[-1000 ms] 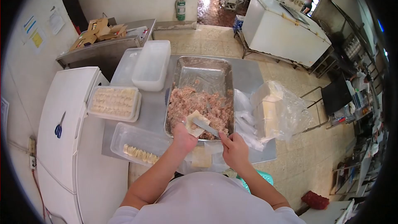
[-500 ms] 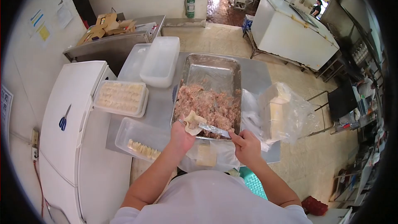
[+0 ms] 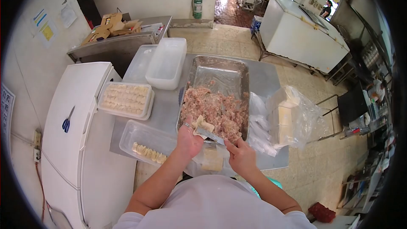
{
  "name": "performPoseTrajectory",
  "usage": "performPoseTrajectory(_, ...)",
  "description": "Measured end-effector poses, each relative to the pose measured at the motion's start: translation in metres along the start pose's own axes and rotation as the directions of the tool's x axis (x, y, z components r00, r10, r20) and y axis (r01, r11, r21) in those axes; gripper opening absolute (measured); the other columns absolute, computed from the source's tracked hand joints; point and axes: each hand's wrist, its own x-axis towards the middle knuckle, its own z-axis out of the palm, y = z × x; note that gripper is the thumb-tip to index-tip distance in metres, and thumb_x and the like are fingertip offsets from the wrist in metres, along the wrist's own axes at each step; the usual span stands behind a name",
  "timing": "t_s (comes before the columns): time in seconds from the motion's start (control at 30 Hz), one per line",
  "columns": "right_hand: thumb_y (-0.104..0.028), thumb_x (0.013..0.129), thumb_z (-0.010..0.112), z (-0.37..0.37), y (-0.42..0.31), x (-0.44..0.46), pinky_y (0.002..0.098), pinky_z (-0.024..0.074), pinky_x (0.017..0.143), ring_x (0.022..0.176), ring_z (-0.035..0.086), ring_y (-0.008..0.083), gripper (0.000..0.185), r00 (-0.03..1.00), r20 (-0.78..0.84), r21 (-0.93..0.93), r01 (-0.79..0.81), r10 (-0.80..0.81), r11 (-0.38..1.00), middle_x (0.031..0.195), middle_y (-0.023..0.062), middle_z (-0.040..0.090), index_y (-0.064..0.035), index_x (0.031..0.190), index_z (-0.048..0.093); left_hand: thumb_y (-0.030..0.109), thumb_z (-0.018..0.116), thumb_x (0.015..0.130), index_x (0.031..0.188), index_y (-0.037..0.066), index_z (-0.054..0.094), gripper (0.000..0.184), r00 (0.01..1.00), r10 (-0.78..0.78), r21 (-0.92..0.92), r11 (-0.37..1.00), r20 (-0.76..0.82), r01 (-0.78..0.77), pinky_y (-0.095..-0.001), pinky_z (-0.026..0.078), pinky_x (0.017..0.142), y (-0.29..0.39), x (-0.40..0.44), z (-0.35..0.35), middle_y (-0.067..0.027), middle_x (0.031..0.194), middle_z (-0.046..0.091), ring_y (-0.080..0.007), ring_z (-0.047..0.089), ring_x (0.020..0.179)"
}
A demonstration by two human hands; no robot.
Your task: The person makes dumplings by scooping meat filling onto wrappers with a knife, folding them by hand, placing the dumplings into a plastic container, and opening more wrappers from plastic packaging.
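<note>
My left hand (image 3: 189,141) is closed around a dumpling wrapper (image 3: 204,124), whose edges stand up above the fingers. In my right hand (image 3: 241,154) is a flat metal spreading knife (image 3: 210,135), its blade reaching into the wrapper. Both hands are over the near edge of a metal tray (image 3: 217,62), which holds a mound of ground meat filling (image 3: 216,108). Just below the tray lies a stack of square wrappers (image 3: 212,158). Left of my left hand, a plastic container (image 3: 131,133) holds a row of folded dumplings (image 3: 148,152).
A filled dumpling container (image 3: 126,98) and pale plastic tubs (image 3: 167,65) stand on the left of the steel table (image 3: 265,76). Bagged wrapper stacks (image 3: 285,121) sit at the right. A white refrigerator (image 3: 80,144) borders the left side. Far off, a person (image 3: 326,9) is by a chest freezer (image 3: 296,34).
My right hand has moved left and slightly down, bringing the knife further into the wrapper. The wrapper's edges are now more folded up around the blade.
</note>
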Motion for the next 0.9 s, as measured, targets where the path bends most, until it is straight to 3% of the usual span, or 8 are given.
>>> performPoseTrajectory(0.1, -0.006, 0.087, 0.069, 0.007, 0.001, -0.003, 0.0427, 0.0516, 0.062, 0.073, 0.063, 0.0297, 0.029, 0.991, 0.075, 0.185, -0.124, 0.112, 0.975, 0.084, 0.0101, 0.059, -0.0156, 0.114, 0.076, 0.036, 0.044, 0.108, 0.137, -0.002, 0.046, 0.047, 0.982, -0.073, 0.003, 0.997, 0.175, 0.074, -0.0475, 0.043, 0.111, 0.011, -0.007, 0.004, -0.0171, 0.130, 0.057, -0.0305, 0.055, 0.124)
performPoseTrajectory(0.17, -0.007, 0.089, 0.069, 0.013, 0.006, -0.005, 0.0431, 0.0516, 0.063, 0.074, 0.063, 0.0305, 0.027, 0.968, 0.162, 0.364, -0.239, 0.192, 0.900, 0.084, 0.0107, 0.059, -0.0154, 0.114, 0.076, 0.030, 0.051, 0.106, 0.134, -0.002, 0.047, 0.042, 0.992, -0.016, 0.087, 0.996, 0.126, 0.005, -0.0458, 0.046, 0.108, 0.016, -0.014, 0.009, -0.0162, 0.126, 0.059, -0.0290, 0.058, 0.119)
performPoseTrajectory(0.3, -0.007, 0.088, 0.070, 0.010, -0.005, -0.005, 0.0423, 0.0513, 0.063, 0.073, 0.064, 0.0298, 0.029, 0.998, -0.017, 0.203, -0.060, 0.065, 0.977, 0.084, 0.0096, 0.061, -0.0168, 0.114, 0.076, 0.018, 0.058, 0.103, 0.125, 0.000, 0.053, 0.029, 0.998, -0.022, 0.225, 0.974, 0.056, 0.009, -0.0430, 0.052, 0.101, 0.018, -0.014, 0.001, -0.0135, 0.118, 0.062, -0.0273, 0.063, 0.109)
performPoseTrajectory(0.37, -0.006, 0.087, 0.070, 0.009, -0.006, -0.003, 0.0417, 0.0505, 0.062, 0.072, 0.064, 0.0291, 0.028, 0.998, -0.064, 0.115, -0.016, 0.024, 0.993, 0.084, 0.0088, 0.062, -0.0189, 0.111, 0.077, 0.016, 0.057, 0.103, 0.121, 0.001, 0.056, 0.023, 0.999, 0.007, 0.161, 0.987, -0.038, -0.001, -0.0430, 0.053, 0.099, 0.010, -0.002, -0.014, -0.0126, 0.115, 0.064, -0.0271, 0.065, 0.106)
performPoseTrajectory(0.5, -0.007, 0.085, 0.070, -0.017, 0.003, -0.006, 0.0422, 0.0512, 0.061, 0.072, 0.065, 0.0293, 0.028, 1.000, 0.011, -0.012, -0.019, 0.019, 1.000, 0.082, 0.0080, 0.063, -0.0196, 0.109, 0.078, 0.017, 0.055, 0.104, 0.119, 0.001, 0.058, 0.022, 0.971, 0.130, 0.049, 0.991, -0.200, -0.122, -0.0435, 0.053, 0.100, 0.012, 0.005, -0.021, -0.0120, 0.114, 0.065, -0.0279, 0.065, 0.107)
performPoseTrajectory(0.6, -0.008, 0.085, 0.069, -0.038, 0.022, -0.007, 0.0430, 0.0519, 0.061, 0.070, 0.065, 0.0297, 0.027, 0.997, 0.057, -0.092, -0.040, 0.045, 0.995, 0.078, 0.0080, 0.063, -0.0209, 0.107, 0.079, 0.021, 0.052, 0.106, 0.124, 0.001, 0.056, 0.027, 0.982, 0.151, -0.045, 0.987, -0.114, -0.157, -0.0443, 0.052, 0.101, 0.033, 0.023, -0.058, -0.0127, 0.119, 0.065, -0.0289, 0.064, 0.111)
performPoseTrajectory(0.73, -0.010, 0.084, 0.067, -0.063, 0.034, -0.002, 0.0429, 0.0539, 0.063, 0.072, 0.067, 0.0296, 0.026, 0.975, 0.195, -0.280, -0.052, 0.110, 0.959, 0.078, 0.0056, 0.066, -0.0225, 0.104, 0.080, 0.024, 0.049, 0.107, 0.126, 0.001, 0.056, 0.031, 0.983, 0.134, 0.005, 0.991, -0.124, -0.134, -0.0445, 0.051, 0.104, 0.046, -0.003, -0.038, -0.0129, 0.124, 0.065, -0.0297, 0.064, 0.115)
performPoseTrajectory(0.9, -0.013, 0.086, 0.066, -0.059, 0.053, -0.003, 0.0428, 0.0550, 0.067, 0.078, 0.069, 0.0276, 0.027, 0.939, 0.328, -0.373, 0.024, 0.107, 0.928, 0.080, 0.0059, 0.068, -0.0230, 0.106, 0.079, 0.024, 0.047, 0.107, 0.127, 0.001, 0.056, 0.032, 0.994, 0.071, 0.048, 0.997, -0.085, -0.067, -0.0446, 0.051, 0.105, 0.035, 0.001, -0.062, -0.0131, 0.123, 0.066, -0.0308, 0.063, 0.116)
